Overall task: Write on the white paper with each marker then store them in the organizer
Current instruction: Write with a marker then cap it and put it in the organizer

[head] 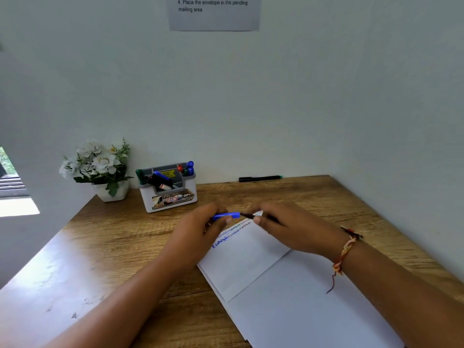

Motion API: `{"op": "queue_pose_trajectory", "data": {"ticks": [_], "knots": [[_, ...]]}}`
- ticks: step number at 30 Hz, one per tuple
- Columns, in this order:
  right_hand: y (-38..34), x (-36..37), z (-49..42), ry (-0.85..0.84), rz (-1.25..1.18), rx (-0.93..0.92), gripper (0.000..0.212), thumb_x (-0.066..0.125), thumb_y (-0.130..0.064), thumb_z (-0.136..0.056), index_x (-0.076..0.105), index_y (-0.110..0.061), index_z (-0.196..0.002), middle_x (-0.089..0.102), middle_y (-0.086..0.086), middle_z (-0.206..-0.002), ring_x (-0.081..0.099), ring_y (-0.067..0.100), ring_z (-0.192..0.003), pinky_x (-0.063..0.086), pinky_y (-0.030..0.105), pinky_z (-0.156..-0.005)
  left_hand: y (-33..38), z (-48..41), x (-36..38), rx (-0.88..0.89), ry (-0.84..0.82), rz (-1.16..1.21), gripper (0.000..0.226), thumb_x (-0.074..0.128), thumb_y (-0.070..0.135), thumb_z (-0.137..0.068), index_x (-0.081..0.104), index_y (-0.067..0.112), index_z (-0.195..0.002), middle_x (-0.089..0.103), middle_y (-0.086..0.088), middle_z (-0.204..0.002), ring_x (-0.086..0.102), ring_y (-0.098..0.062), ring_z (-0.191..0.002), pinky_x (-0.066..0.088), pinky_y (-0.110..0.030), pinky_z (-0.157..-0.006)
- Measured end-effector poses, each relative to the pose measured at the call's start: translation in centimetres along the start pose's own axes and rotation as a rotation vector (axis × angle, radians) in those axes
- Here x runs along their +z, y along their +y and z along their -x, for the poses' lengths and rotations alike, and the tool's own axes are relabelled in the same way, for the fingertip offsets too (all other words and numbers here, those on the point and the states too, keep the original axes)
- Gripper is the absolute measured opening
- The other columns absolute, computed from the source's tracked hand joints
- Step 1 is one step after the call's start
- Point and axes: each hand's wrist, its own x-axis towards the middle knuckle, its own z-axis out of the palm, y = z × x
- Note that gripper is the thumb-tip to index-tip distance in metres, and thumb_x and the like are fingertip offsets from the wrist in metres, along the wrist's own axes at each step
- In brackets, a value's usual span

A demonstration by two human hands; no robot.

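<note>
White paper (253,262) lies on the wooden desk (120,247) with lines of blue writing near its far edge. My left hand (200,227) pinches a blue marker cap (226,215). My right hand (288,227) grips the marker body (247,215), whose dark tip points at the cap's opening. Cap and tip are close together just above the paper's far edge. A white and grey organizer (168,189) stands behind, holding several markers. A black marker with a green end (259,178) lies by the wall.
A white pot of artificial flowers (100,169) stands left of the organizer. Walls close the desk at the back and right. A printed note (213,11) hangs on the back wall. More white sheets (313,310) lie under my right forearm.
</note>
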Motion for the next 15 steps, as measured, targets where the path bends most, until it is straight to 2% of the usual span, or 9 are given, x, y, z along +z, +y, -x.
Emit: {"op": "queue_pose_trajectory", "data": {"ticks": [1,3,5,8,10,11,13,15], "knots": [[0.5,-0.3,0.1,0.038,-0.074,0.041,0.022,0.045,-0.036,-0.105,0.053,-0.037,-0.126,0.064,-0.009,-0.085,0.057,0.006,-0.075,0.046,0.031,-0.066,-0.2,0.0,-0.1,-0.024,0.031,0.021,0.001,0.057,0.040,-0.096,0.057,0.040,-0.094,0.059,0.016,-0.075,0.054,-0.001,-0.067,0.039,-0.018,-0.058],[1.4,-0.6,0.1,0.102,-0.284,0.107,0.018,0.046,-0.026,-0.106,0.050,-0.034,-0.122,0.067,-0.006,-0.087,0.057,0.004,-0.068,0.045,0.022,-0.061,-0.6,0.0,-0.2,-0.065,0.058,0.068,0.004,0.058,0.040,-0.096,0.059,0.036,-0.098,0.063,0.012,-0.078,0.059,-0.005,-0.071,0.049,-0.025,-0.061],[1.7,-0.7,0.0,0.159,-0.545,0.178,0.019,0.043,-0.018,-0.107,0.058,-0.027,-0.115,0.068,-0.001,-0.089,0.058,0.005,-0.066,0.044,0.022,-0.058,-0.8,0.0,-0.2,-0.101,0.048,0.078,0.009,0.057,0.037,-0.097,0.058,0.035,-0.105,0.067,0.010,-0.084,0.064,-0.009,-0.078,0.057,-0.035,-0.071],[1.4,-0.7,-0.2,0.185,-0.981,0.334,0.029,0.040,-0.012,-0.108,0.069,-0.015,-0.110,0.075,0.009,-0.097,0.072,0.014,-0.076,0.054,0.026,-0.061,-0.6,0.1,-0.1,-0.137,0.022,0.049,0.027,0.052,0.038,-0.099,0.054,0.036,-0.126,0.070,0.009,-0.090,0.066,-0.010,-0.084,0.057,-0.039,-0.078],[1.1,-0.5,-0.3,0.186,-1.196,0.379,0.023,0.045,-0.008,-0.106,0.067,-0.010,-0.111,0.078,0.014,-0.099,0.077,0.019,-0.084,0.062,0.027,-0.066,-0.5,0.1,0.0,-0.151,0.006,0.023,0.036,0.048,0.039,-0.101,0.048,0.040,-0.137,0.069,0.010,-0.091,0.065,-0.009,-0.081,0.057,-0.034,-0.077],[1.1,-0.3,-0.3,0.186,-1.238,0.378,0.017,0.049,-0.008,-0.104,0.066,-0.010,-0.108,0.078,0.015,-0.099,0.077,0.020,-0.086,0.063,0.028,-0.069,-0.4,0.1,0.1,-0.152,-0.001,0.019,0.037,0.046,0.038,-0.101,0.047,0.041,-0.139,0.069,0.010,-0.090,0.065,-0.009,-0.078,0.055,-0.033,-0.074],[1.3,0.1,-0.5,0.193,-1.173,0.356,0.007,0.057,-0.015,-0.102,0.064,-0.015,-0.101,0.078,0.014,-0.098,0.077,0.021,-0.089,0.062,0.031,-0.074,-0.3,0.2,0.1,-0.143,-0.010,0.020,0.033,0.046,0.036,-0.102,0.050,0.042,-0.134,0.069,0.009,-0.088,0.064,-0.013,-0.075,0.055,-0.038,-0.072],[1.5,0.6,-0.6,0.204,-1.049,0.359,0.017,0.056,-0.029,-0.102,0.064,-0.015,-0.105,0.078,0.012,-0.097,0.077,0.022,-0.091,0.060,0.034,-0.079,-0.2,0.1,0.0,-0.139,-0.024,0.007,0.027,0.046,0.033,-0.101,0.051,0.040,-0.126,0.068,0.010,-0.092,0.064,-0.013,-0.078,0.056,-0.040,-0.074]]}}
